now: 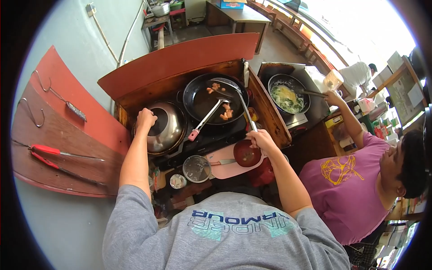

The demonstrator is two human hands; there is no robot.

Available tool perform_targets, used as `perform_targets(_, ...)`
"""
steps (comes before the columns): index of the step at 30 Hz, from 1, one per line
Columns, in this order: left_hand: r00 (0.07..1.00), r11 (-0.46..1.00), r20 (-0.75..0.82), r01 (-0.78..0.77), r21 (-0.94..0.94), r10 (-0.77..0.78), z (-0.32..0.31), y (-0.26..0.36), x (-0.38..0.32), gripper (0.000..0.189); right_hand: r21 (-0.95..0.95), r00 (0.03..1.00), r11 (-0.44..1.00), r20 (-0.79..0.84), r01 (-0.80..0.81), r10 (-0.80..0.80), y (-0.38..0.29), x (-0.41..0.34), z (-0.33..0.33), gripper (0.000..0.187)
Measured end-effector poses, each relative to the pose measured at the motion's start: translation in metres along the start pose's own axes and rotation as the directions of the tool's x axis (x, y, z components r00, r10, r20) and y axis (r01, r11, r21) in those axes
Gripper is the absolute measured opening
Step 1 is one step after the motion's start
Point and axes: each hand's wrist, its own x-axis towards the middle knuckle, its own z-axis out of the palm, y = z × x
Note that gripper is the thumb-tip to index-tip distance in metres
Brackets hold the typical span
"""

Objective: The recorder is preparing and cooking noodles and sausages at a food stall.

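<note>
My left hand (145,118) grips the top of a domed metal lid (170,131), which covers a pan at the left of the stove; the grasped part is hidden. In my right hand (262,140) is the handle of a long metal skimmer (243,104), its round head over a black wok (189,96). Dark oil and several browned pieces of food (226,113) lie in the wok. Tongs with pink tips (207,121) lean across its near rim. Below my right hand sits a dark red bowl (247,158) on a pink cutting board (221,172).
A knife (226,162) lies on the board, beside a clear container (196,168) and a glass jar (178,181). Wooden guards (270,108) edge the stove. At right, a co-worker's hand (333,98) holds a utensil in a second pan (287,94). Hooks and red-handled tools (45,149) hang at left.
</note>
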Motion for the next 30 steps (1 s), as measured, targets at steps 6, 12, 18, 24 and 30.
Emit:
perform_targets(6, 0.996, 1.0, -0.085, -0.028, -0.012, 0.026, 0.006, -0.006, -0.005, 0.035, 0.005, 0.998, 0.999, -0.031, 0.052, -0.052, -0.001, 0.026, 0.013, 0.016)
perform_targets(12, 0.893, 0.959, -0.359, -0.218, 0.182, 0.271, -0.012, 0.061, -0.066, 0.054, -0.013, 0.994, 0.996, -0.053, 0.09, -0.091, 0.002, 0.041, 0.006, 0.017)
perform_targets(18, 0.946, 0.945, 0.027, -0.32, -0.064, 0.322, 0.009, 0.136, -0.17, 0.046, -0.013, 0.996, 0.997, -0.043, 0.076, -0.076, -0.009, 0.044, 0.006, 0.018)
perform_targets(24, 0.801, 0.839, -0.272, -0.541, 0.051, 0.533, 0.048, 0.14, -0.153, 0.014, 0.005, 0.998, 0.998, -0.022, 0.062, -0.061, -0.011, 0.045, 0.009, 0.017)
perform_targets(30, 0.818, 0.854, -0.339, -0.515, -0.073, 0.464, 0.002, 0.138, -0.145, 0.016, 0.013, 0.995, 0.997, -0.054, 0.081, -0.08, -0.012, 0.041, 0.002, 0.017)
